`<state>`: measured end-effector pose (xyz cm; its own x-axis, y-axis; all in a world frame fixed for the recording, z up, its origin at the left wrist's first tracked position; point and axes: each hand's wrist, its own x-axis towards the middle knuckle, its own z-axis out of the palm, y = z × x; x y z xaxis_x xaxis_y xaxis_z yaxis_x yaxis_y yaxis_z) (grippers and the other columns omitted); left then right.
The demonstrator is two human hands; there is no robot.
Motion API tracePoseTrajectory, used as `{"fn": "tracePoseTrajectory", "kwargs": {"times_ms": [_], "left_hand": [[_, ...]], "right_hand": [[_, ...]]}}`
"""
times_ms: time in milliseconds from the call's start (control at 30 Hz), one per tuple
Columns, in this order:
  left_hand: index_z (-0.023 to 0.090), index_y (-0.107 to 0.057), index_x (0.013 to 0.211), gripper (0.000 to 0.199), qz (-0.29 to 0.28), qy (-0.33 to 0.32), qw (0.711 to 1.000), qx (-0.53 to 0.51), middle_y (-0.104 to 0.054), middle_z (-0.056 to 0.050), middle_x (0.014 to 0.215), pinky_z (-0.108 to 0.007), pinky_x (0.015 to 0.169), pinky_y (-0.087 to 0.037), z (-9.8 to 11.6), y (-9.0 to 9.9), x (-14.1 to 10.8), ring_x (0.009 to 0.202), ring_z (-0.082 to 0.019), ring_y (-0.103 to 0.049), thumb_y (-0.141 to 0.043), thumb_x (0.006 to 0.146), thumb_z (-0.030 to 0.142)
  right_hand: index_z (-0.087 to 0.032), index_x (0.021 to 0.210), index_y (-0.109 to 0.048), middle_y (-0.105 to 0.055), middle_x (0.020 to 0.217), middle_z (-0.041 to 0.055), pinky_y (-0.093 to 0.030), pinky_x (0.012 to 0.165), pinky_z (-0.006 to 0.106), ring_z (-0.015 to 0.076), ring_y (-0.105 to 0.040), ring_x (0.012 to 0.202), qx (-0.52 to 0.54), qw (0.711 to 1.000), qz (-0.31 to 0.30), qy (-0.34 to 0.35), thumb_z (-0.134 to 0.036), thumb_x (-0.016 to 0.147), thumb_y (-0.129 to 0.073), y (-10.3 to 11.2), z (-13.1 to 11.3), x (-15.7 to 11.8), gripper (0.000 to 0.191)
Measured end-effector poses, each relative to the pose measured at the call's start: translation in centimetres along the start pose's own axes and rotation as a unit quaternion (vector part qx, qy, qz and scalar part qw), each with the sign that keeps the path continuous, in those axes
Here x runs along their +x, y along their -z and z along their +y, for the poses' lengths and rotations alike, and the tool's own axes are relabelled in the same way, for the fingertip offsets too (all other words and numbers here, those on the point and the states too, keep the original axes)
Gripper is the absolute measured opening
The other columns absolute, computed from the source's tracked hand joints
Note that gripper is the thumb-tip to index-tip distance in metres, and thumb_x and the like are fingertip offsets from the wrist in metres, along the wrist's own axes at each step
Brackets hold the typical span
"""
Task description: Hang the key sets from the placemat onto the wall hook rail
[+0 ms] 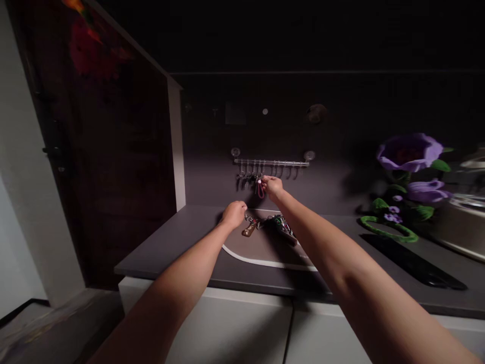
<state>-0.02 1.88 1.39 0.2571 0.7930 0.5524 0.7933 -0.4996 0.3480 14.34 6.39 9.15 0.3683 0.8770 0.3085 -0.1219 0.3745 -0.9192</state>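
Note:
A clear hook rail (280,163) is fixed to the dark back wall, with several small keys (248,180) hanging at its left part. My right hand (273,187) is closed at the rail, its fingertips pinching a keychain with a pink loop (260,190). Lower and to the left, my left hand (234,213) is closed above the mat's left side; whatever it holds, if anything, is too small to make out. On the brown mat with a pale rim (257,262) lie a brown key case (249,229) and a tangle of keys (279,221).
Purple knitted flowers (409,152) with a green ring base (411,237) stand on the right of the grey counter (162,245). A long black object (417,263) lies before them, near a round container (464,222). A dark door (125,167) is on the left.

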Motion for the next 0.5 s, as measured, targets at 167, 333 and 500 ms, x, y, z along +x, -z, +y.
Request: {"fn": "tracePoseTrajectory", "kwargs": {"times_ms": [167,333,500], "left_hand": [[0.017,-0.066,0.087,0.025,0.000,-0.002,1.000,-0.007,-0.066,-0.008,0.089,-0.025,0.074,-0.039,-0.5,0.1,0.0,0.083,-0.016,-0.057,-0.042,0.082,0.019],[0.017,-0.066,0.086,0.021,-0.013,0.000,1.000,-0.017,-0.066,-0.007,0.089,-0.025,0.076,-0.039,-0.7,0.3,0.0,0.085,-0.016,-0.056,-0.046,0.080,0.018],[0.018,-0.066,0.090,0.020,-0.036,-0.020,0.999,-0.003,-0.064,-0.007,0.092,-0.026,0.079,-0.040,-1.0,-0.1,-0.1,0.088,-0.016,-0.055,-0.049,0.079,0.017]], "right_hand": [[-0.013,0.063,-0.053,-0.046,0.048,-0.0056,-0.034,0.046,0.015,0.0034,-0.039,0.043,-0.048,0.998,0.038,0.005,-0.009,0.070,-0.052,0.7,-1.2,-1.6,0.008],[-0.013,0.068,-0.056,-0.051,0.054,-0.0037,-0.036,0.051,0.018,0.0049,-0.042,0.047,-0.106,0.994,-0.001,0.027,-0.015,0.067,-0.055,1.7,-0.8,-3.5,0.003],[-0.012,0.076,-0.060,-0.061,0.066,0.0013,-0.041,0.063,0.022,0.0093,-0.052,0.060,-0.226,0.968,-0.053,0.094,-0.023,0.068,-0.056,3.0,1.6,-5.9,0.014]]}}
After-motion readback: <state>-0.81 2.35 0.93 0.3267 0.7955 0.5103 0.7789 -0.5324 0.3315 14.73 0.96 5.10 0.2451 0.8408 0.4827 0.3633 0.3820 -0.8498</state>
